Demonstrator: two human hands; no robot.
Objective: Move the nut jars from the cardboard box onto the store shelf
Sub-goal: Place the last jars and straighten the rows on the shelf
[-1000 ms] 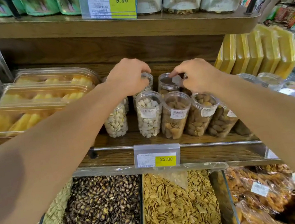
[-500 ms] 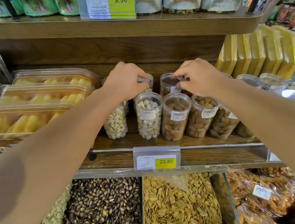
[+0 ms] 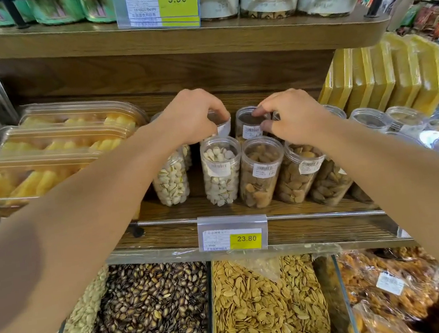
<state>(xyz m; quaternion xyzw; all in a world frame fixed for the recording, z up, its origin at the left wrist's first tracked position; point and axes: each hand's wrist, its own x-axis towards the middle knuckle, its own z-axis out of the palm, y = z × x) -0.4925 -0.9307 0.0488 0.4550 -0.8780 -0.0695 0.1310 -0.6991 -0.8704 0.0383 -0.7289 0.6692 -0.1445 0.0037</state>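
**Seating the back-row jars squarely**

The nut jars stand on the wooden store shelf (image 3: 286, 214) in two rows behind a metal rail (image 3: 314, 214); no cardboard box is in view. In the back row, the left hand (image 3: 189, 116) curls its fingers over the lid of one jar (image 3: 223, 126), gripping it from above. The right hand (image 3: 293, 115) pinches the rim of the neighbouring jar (image 3: 249, 127) between thumb and forefinger; its other fingers are curled, and what they touch is hidden.

The step in hand looks like settling these two jars into place. To do it well, lower each straight down so its base lands flat, then turn it so the barcode label faces out like those of the front row. The front jars, pistachios (image 3: 221, 171) and almonds (image 3: 261, 172), stand touching just below the wrists, so the forearms should stay high; a nudge could tip them toward the rail. Release one hand at a time.

Trays of yellow dried fruit (image 3: 54, 146) lie to the left, and bulk seed bins (image 3: 158, 313) sit below.
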